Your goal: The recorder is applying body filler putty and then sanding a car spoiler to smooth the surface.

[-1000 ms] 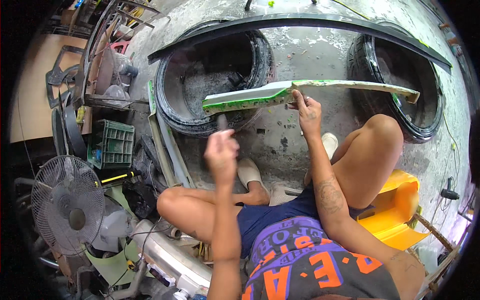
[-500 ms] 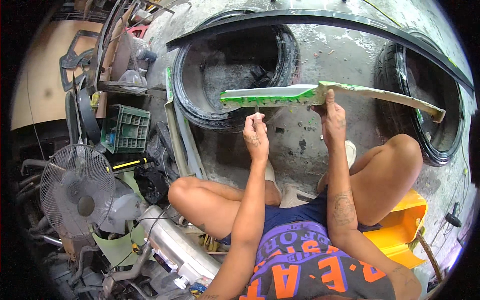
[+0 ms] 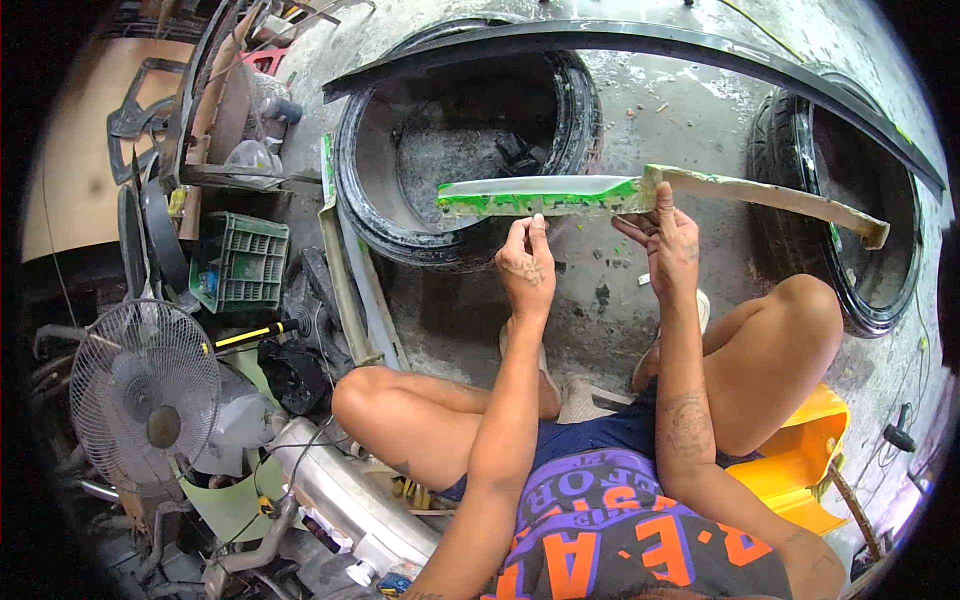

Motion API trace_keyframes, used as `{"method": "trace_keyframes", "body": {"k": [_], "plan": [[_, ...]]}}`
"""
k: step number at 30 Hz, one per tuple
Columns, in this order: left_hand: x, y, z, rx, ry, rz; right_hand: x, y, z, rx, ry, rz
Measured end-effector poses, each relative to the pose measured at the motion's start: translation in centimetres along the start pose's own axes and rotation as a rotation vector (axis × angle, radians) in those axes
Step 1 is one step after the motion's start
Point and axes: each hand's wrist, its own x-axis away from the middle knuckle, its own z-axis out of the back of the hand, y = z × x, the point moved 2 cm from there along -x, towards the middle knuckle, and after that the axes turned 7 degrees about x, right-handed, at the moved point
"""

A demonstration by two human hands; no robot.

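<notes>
A long car trim piece [image 3: 540, 187], white and beige with green patches along its left half, lies level over two black tires. My right hand [image 3: 668, 232] grips it near its middle, thumb over the step in its shape and fingers partly behind. My left hand [image 3: 527, 258] is closed just below the left half, pinching a small thin greyish tool at the lower edge; the tool is mostly hidden by the fingers. The left tire [image 3: 360, 170] and right tire [image 3: 900, 310] lie on the concrete floor beneath.
A long black strip [image 3: 570, 36] spans both tires. At left are long panels [image 3: 355, 300], a green crate [image 3: 240, 260], a fan [image 3: 140, 390], a metal rack [image 3: 240, 175] and a silver muffler [image 3: 340, 485]. A yellow plastic part [image 3: 785, 475] sits by my right leg.
My left hand has risen and moved right to the trim's lower edge. The right hand stays on the trim, its thumb now straighter. The view has shifted.
</notes>
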Motion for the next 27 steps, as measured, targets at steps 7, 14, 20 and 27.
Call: {"method": "trace_keyframes", "body": {"k": [7,14,20,27], "plan": [[-0.4,-0.4,0.2,0.014,-0.042,0.004,0.2,-0.3,-0.2,0.000,0.009,-0.015],[-0.6,-0.7,0.4,0.077,-0.074,0.000,0.1,0.0,0.0,0.003,0.005,-0.003],[-0.2,-1.2,0.2,0.109,-0.059,0.108,0.3,-0.3,-0.3,0.013,-0.002,-0.017],[-0.7,-0.1,0.4,0.020,-0.087,0.002,0.2,-0.1,0.0,0.026,0.012,-0.022]]}}
